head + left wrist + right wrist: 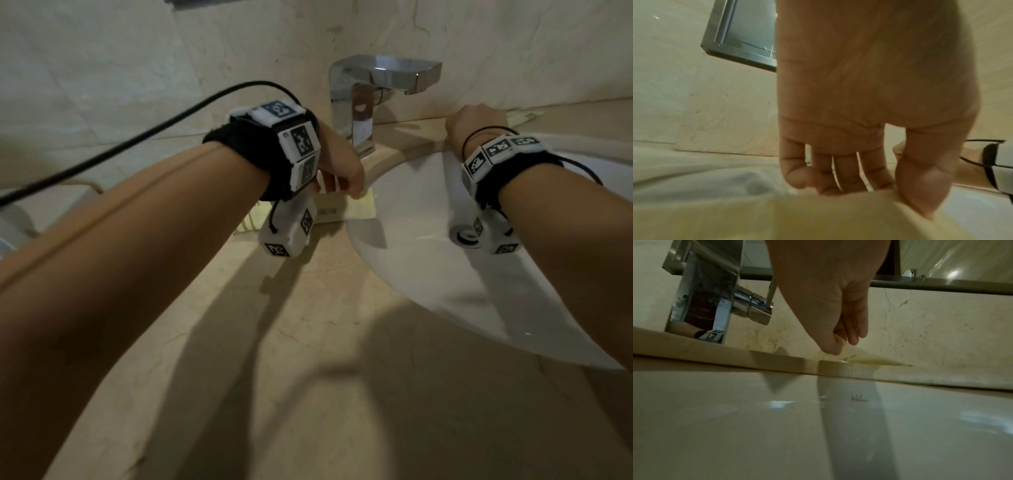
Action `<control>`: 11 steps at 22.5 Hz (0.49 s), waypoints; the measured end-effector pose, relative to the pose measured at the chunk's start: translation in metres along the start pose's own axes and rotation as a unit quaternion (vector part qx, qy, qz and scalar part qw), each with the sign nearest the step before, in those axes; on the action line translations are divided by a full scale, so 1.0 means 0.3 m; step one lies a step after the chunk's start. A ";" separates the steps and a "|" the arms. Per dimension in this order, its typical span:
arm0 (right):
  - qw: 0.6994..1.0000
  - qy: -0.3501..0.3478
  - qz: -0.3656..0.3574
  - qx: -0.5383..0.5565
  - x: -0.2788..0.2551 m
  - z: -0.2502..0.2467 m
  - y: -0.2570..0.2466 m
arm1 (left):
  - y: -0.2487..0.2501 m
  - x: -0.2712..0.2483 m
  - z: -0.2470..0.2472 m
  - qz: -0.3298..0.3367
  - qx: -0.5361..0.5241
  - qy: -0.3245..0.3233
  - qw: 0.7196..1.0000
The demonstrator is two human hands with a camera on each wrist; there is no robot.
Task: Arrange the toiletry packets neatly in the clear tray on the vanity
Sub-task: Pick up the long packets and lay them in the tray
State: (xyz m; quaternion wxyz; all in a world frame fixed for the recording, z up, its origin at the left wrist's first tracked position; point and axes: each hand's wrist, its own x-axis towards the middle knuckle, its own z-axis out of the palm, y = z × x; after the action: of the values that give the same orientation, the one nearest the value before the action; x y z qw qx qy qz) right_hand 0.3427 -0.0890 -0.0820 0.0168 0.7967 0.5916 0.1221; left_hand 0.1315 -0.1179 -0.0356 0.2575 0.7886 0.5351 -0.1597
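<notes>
The left hand (342, 171) pinches a yellow packet (359, 209) on the counter (308, 342) left of the faucet (356, 102); the right hand (478, 121) pinches another packet (869, 359) behind the sink (428, 274).

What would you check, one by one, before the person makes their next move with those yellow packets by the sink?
1. Left hand has a packet: ok, its fingers and thumb pinch the pale yellow packet left of the basin.
2. Right hand has a packet: cannot tell, its fingertips are at the end of the flat packet behind the basin, grip unclear.
3. Clear tray located: cannot tell, not plainly visible.
4. Faucet out of the way: ok, it stands between the hands.
5. Packets dry: cannot tell.
</notes>
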 end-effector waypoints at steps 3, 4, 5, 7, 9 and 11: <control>0.999 0.033 -0.028 -0.023 -0.101 -0.073 0.022 | 0.020 -0.090 0.000 0.020 0.050 0.019 0.998; 0.997 0.044 -0.040 -0.039 -0.130 -0.092 0.029 | 0.031 -0.116 0.002 0.026 0.068 0.027 0.997; 0.996 0.054 -0.052 -0.047 -0.159 -0.116 0.041 | 0.045 -0.140 -0.001 0.032 0.073 0.036 0.996; 0.993 0.075 -0.076 -0.054 -0.216 -0.171 0.060 | 0.067 -0.188 -0.010 0.043 0.080 0.047 0.995; 0.988 0.103 -0.106 -0.048 -0.288 -0.236 0.096 | 0.093 -0.262 -0.008 0.056 0.105 0.057 0.991; 0.987 0.129 -0.093 0.016 -0.348 -0.292 0.129 | 0.127 -0.315 -0.002 0.062 0.107 0.057 0.991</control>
State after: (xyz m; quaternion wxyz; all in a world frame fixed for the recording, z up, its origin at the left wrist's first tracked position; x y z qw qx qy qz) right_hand 0.3320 -0.2098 -0.0088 -0.0611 0.7162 0.6619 0.2126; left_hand 0.1312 -0.2008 0.0237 0.1497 0.8511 0.4790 -0.1545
